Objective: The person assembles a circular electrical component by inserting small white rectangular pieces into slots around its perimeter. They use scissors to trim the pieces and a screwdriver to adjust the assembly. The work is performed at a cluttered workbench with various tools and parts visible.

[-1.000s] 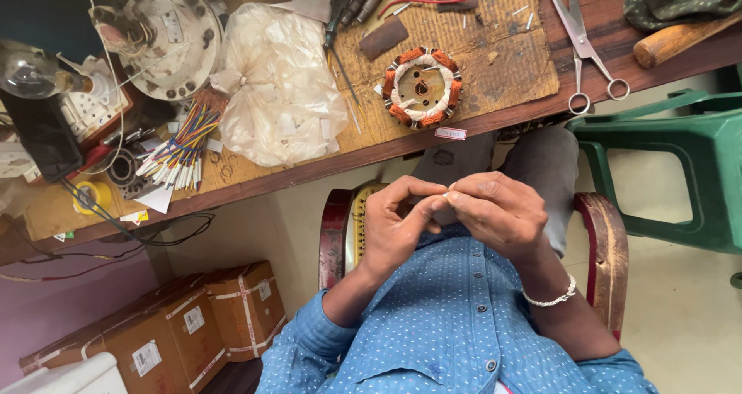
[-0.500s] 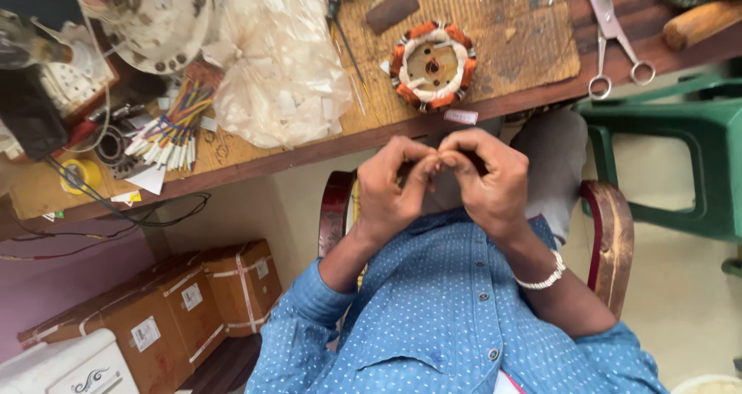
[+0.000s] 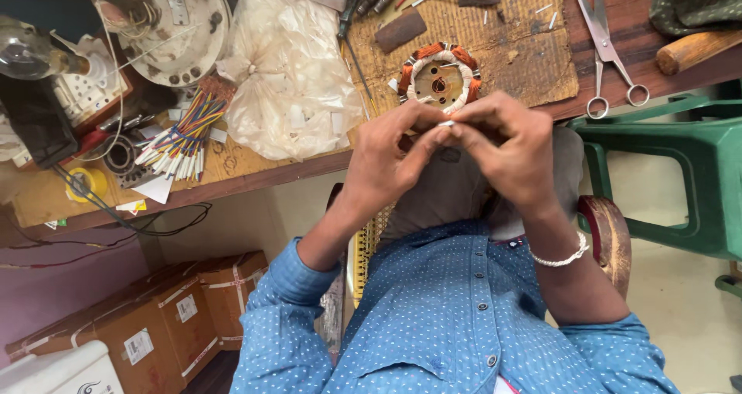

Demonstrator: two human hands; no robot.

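My left hand and my right hand meet in front of my chest, fingertips pinched together on a tiny pale piece held between them. Just beyond the fingers, on the wooden bench, lies a round motor stator with copper-orange windings and a white ring. It rests on a brown woven mat. A silver bracelet circles my right wrist. I sit in a wooden chair, wearing a blue dotted shirt.
Scissors lie at the bench's right, a wooden handle beyond them. A clear plastic bag, a bundle of coloured wires, a round metal fan housing and a yellow tape roll sit left. Green plastic stool right; cardboard boxes below.
My joined hands rose from my lap toward the bench edge and now overlap the stator's near side. The view shifted slightly; the fingers keep working the small piece.
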